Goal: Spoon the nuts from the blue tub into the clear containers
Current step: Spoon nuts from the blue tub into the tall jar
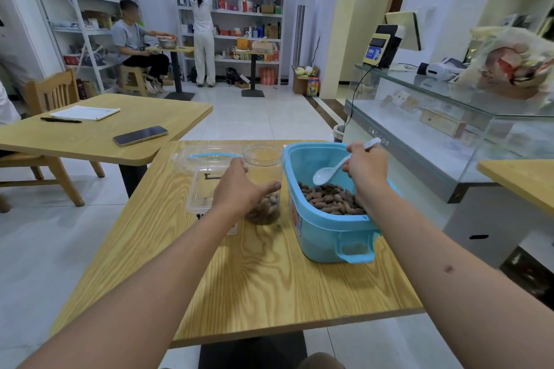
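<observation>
A blue tub (323, 228) stands on the right of the wooden table (254, 284), with brown nuts (329, 199) heaped in its near half. My right hand (364, 163) grips the handle of a white spoon (325, 175) above the tub; the spoon's bowl looks empty and hangs just over the nuts. Left of the tub stands a clear round jar (263, 159) with nuts in its bottom. My left hand (239, 189) holds the jar's side, thumb across its front. A clear rectangular box (201, 189) sits left of the jar, partly hidden by my left arm.
A clear lid with a blue handle (207, 156) lies behind the box. A second table (90, 132) at the left holds a phone (140, 135), papers and a pen. A glass counter (449, 117) stands close on the right. Two people are by the far shelves.
</observation>
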